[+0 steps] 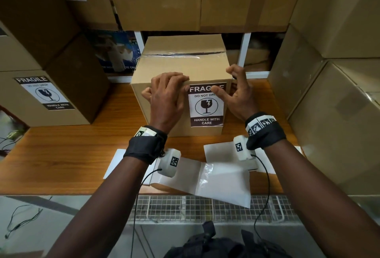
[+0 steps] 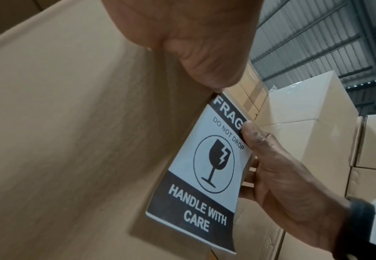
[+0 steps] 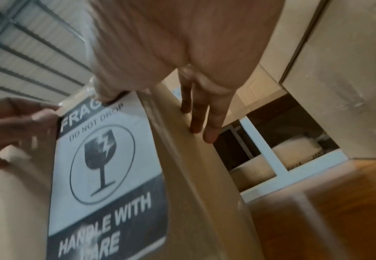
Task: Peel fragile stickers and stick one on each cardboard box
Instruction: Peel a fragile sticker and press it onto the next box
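Note:
A small taped cardboard box (image 1: 185, 64) stands on the wooden table (image 1: 72, 150). A fragile sticker (image 1: 206, 105) lies on its front face, right of centre. My left hand (image 1: 167, 93) rests on the front face beside it, fingers bent over the top edge, one fingertip at the sticker's (image 2: 204, 167) top-left corner. My right hand (image 1: 232, 91) presses its thumb on the sticker's top right, covering part of the word FRAGILE. In the right wrist view its fingers (image 3: 204, 119) lie along the box's (image 3: 193, 176) right corner edge. The sticker's lower edge looks slightly lifted in the left wrist view.
Another box (image 1: 67, 85) with a fragile sticker (image 1: 44, 93) stands at the left. Tall stacks of boxes wall the back (image 1: 185, 0) and the right (image 1: 329, 113). White backing sheets (image 1: 222, 181) lie at the table's front edge, overhanging a wire grid (image 1: 205, 206).

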### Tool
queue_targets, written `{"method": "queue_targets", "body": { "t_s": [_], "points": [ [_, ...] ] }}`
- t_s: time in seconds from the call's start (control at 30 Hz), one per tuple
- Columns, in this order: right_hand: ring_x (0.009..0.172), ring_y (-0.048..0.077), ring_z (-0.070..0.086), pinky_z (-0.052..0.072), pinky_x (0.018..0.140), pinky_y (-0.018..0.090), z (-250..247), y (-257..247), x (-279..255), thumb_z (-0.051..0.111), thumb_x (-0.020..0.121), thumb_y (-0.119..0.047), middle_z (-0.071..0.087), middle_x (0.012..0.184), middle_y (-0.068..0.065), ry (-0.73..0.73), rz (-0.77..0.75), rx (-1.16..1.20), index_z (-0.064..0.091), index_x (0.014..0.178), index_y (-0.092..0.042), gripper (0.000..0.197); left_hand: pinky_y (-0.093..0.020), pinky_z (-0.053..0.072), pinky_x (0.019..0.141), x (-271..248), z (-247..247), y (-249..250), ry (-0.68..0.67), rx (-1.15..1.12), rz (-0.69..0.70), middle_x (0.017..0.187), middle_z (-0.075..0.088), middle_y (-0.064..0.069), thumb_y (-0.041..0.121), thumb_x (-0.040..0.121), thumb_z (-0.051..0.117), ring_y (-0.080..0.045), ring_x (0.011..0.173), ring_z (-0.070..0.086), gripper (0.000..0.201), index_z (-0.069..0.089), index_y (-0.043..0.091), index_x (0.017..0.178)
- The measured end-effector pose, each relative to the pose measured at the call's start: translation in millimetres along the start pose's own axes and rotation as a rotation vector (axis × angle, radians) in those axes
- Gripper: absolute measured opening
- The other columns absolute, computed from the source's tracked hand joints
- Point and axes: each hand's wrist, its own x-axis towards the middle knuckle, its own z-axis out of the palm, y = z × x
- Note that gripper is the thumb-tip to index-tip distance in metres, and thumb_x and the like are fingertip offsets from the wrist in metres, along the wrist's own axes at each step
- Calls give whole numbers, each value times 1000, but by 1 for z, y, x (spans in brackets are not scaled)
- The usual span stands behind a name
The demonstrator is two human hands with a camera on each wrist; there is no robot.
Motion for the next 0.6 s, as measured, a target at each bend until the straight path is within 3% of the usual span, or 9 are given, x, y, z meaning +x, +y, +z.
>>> {"method": "queue_targets", "body": {
  "t_s": [0.07,0.17,0.2,0.27,0.33,0.43,0.53,0.6],
  "points": [
    [105,19,58,60,79,43,6,1,-2,63,82,-72,60,124,13,35,-17,7,33,127,-30,69,-46,42,92,1,2,6,27,-19,-32,121,62,-5,46,97,58,-25,118,46,36,68,18,116],
    [97,29,68,61,69,50,7,12,-4,63,82,-74,64,116,16,-11,-34,11,31,134,-30,74,-42,35,87,3,9,19,69,38,-127,115,59,-4,66,88,59,-21,112,43,51,66,21,109],
    [97,31,69,61,69,51,6,17,-5,63,82,-74,65,116,17,-41,-45,-11,28,137,-32,77,-41,32,86,4,12,22,78,66,-155,113,58,-4,72,84,61,-21,110,42,56,64,21,107],
    [100,34,70,61,72,53,1,23,-8,60,82,-77,65,120,19,-96,-73,-73,21,143,-35,84,-45,38,88,5,19,24,83,102,-178,113,56,-6,79,77,64,-21,110,41,65,60,21,107],
    [106,37,68,61,76,55,-3,27,-11,57,80,-80,63,127,21,-142,-97,-129,14,148,-37,92,-53,46,89,3,24,21,73,122,-140,116,56,-9,82,72,64,-26,112,45,73,51,22,111],
    [112,38,66,60,79,57,-7,30,-12,64,77,-75,60,134,20,-189,-92,-169,9,152,-37,101,-52,45,96,-1,27,10,64,151,-14,124,52,-15,80,69,68,-32,122,42,83,43,20,120],
    [117,37,63,59,83,57,-12,30,-11,62,77,-78,57,140,17,-188,-80,-144,11,153,-38,100,-57,42,102,-7,25,-7,-6,264,124,137,37,-11,78,66,72,-34,131,33,98,38,16,134],
    [125,34,60,57,91,53,-10,26,-9,63,78,-77,54,145,15,-136,3,-48,14,154,-34,100,-60,41,101,-9,23,-20,-70,321,191,142,32,-11,81,66,73,-35,135,31,108,32,15,142]
  ]
}}
